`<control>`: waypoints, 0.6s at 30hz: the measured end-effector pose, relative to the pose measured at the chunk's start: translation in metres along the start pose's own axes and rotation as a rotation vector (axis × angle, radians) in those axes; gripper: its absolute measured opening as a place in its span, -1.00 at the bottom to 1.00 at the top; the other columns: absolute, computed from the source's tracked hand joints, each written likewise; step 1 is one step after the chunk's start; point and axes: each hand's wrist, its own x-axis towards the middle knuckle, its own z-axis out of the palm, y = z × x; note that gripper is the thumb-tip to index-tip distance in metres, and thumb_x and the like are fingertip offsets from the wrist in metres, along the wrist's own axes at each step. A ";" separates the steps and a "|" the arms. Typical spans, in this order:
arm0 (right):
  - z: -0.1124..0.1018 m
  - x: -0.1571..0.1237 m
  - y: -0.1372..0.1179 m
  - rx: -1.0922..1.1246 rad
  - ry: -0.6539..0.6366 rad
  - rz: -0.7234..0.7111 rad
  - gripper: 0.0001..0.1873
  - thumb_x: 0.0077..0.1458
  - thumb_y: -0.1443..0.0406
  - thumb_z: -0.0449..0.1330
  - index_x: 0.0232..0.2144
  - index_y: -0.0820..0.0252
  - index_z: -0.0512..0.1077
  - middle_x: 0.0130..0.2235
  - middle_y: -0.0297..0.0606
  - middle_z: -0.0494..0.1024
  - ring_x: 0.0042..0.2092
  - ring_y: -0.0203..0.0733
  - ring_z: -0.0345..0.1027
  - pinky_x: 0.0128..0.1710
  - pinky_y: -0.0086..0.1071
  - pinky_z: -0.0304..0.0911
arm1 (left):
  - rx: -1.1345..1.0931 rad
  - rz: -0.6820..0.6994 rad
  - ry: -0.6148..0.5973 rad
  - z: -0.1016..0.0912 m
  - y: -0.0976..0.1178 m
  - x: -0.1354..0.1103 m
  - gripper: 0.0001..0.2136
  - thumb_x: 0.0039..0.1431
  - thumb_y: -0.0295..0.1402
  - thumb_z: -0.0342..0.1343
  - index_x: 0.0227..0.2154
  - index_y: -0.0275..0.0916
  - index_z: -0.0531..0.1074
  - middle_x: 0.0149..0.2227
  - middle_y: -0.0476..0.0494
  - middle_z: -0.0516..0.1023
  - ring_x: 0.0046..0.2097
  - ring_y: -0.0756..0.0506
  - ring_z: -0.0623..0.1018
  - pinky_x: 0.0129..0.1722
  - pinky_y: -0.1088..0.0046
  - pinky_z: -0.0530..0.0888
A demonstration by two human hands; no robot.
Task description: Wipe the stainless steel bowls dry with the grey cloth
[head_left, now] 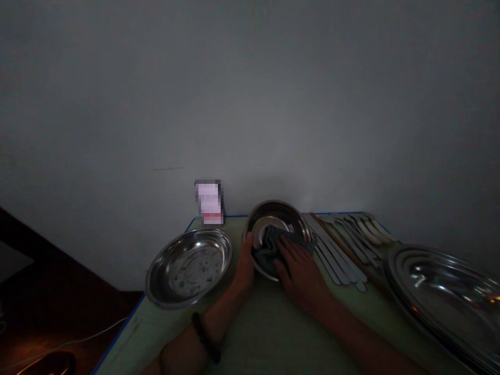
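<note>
A shiny metal bowl (pixel 273 208) is tilted toward me near the back of the table. My left hand (pixel 245 265) grips its left rim, with the thumb up along the edge and the other fingers hidden behind. Inside the bowl lies a dark grey cloth (pixel 269 250), bunched and partly hanging over the right rim. My right hand (pixel 299 265) presses on that cloth, its fingers stretched out over it against the bowl's inside. To the left sits a wide metal basin (pixel 199 265) with spots or drops on its bottom.
A phone (pixel 210 202) with a lit, blurred screen leans at the wall. Right of the bowl are several flat metal utensils (pixel 336 260) and several spoons with pale handles (pixel 369 229). Large oval metal trays (pixel 449 297) fill the table's right side. A cable (pixel 86 339) runs at lower left.
</note>
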 end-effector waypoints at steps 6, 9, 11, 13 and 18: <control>-0.002 0.001 -0.001 -0.013 -0.030 -0.002 -0.46 0.28 0.17 -0.07 0.18 0.38 0.28 0.23 -0.02 0.30 0.22 0.05 0.21 0.19 -0.01 0.16 | -0.026 -0.055 0.021 -0.001 -0.002 0.001 -0.53 0.04 -0.05 0.15 -0.08 -0.27 0.48 0.04 -0.20 0.56 0.18 -0.22 0.41 0.27 0.20 0.16; -0.002 0.001 -0.002 -0.018 -0.019 -0.002 -0.48 0.28 0.20 -0.07 0.17 0.39 0.29 0.22 -0.01 0.31 0.21 0.05 0.23 0.18 -0.01 0.17 | -0.027 -0.068 0.005 0.000 0.000 0.000 -0.54 0.06 -0.05 0.13 -0.07 -0.26 0.48 -0.01 -0.19 0.59 0.13 -0.23 0.47 0.25 0.17 0.22; -0.002 0.001 -0.002 -0.016 -0.006 -0.003 -0.49 0.28 0.21 -0.06 0.17 0.39 0.30 0.22 -0.01 0.32 0.21 0.05 0.24 0.18 -0.01 0.17 | -0.020 -0.054 0.002 0.001 0.001 -0.001 -0.55 0.05 -0.05 0.14 -0.08 -0.25 0.48 -0.01 -0.17 0.59 0.12 -0.22 0.47 0.23 0.19 0.24; -0.002 0.001 -0.003 -0.008 0.003 -0.004 -0.49 0.27 0.21 -0.05 0.17 0.38 0.30 0.22 -0.01 0.33 0.20 0.04 0.24 0.18 -0.01 0.17 | -0.014 -0.039 0.005 0.001 0.000 0.000 -0.54 0.04 -0.05 0.15 -0.08 -0.27 0.48 0.00 -0.18 0.58 0.14 -0.22 0.45 0.24 0.20 0.23; -0.001 0.001 -0.002 -0.004 0.005 -0.007 -0.50 0.27 0.22 -0.05 0.15 0.38 0.32 0.20 -0.01 0.35 0.20 0.03 0.25 0.17 -0.02 0.17 | 0.005 0.004 -0.002 -0.002 -0.004 0.002 -0.52 0.07 -0.05 0.12 -0.01 -0.23 0.44 0.04 -0.16 0.55 0.15 -0.20 0.44 0.25 0.19 0.21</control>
